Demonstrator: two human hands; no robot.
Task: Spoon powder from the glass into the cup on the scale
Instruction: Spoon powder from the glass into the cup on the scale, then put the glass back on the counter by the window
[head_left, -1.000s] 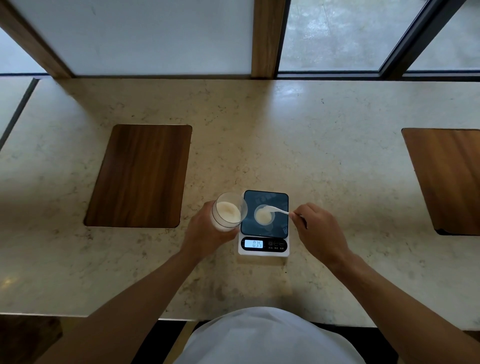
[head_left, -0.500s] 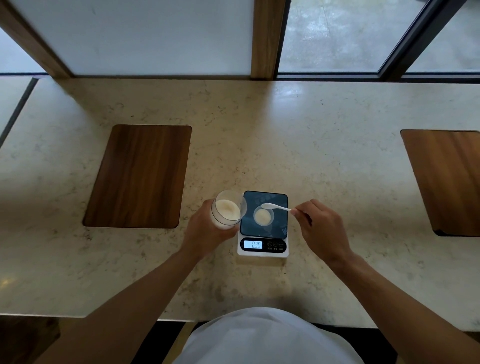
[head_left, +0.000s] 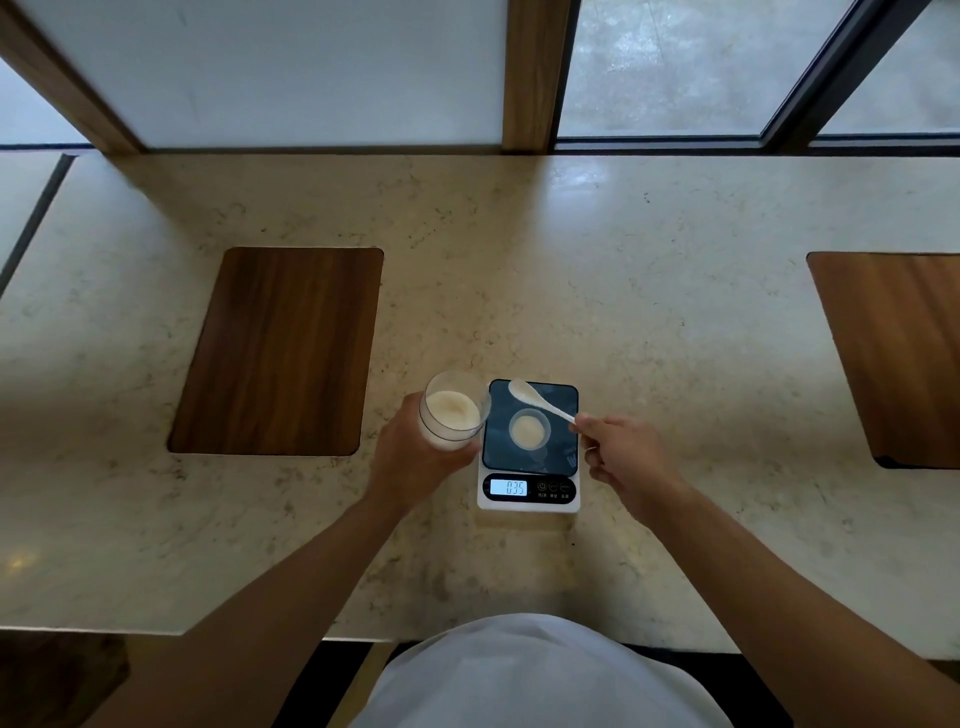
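Note:
My left hand grips a clear glass of pale powder, tilted toward the scale and held just left of it. A small cup with pale powder stands in the middle of the dark platform of the digital scale, whose lit display reads 035. My right hand pinches the handle of a white spoon. The spoon's bowl hovers over the far left corner of the platform, between the glass rim and the cup, and looks empty.
The scale sits on a pale stone counter. A wooden inlay panel lies to the left and another at the right edge. Windows and wooden posts run along the far side. The counter's near edge is close to my body.
The spoon has lifted off the cup and swung back and left toward the glass. The scale reading has gone from about 034 to 035. The glass stays put in my left hand.

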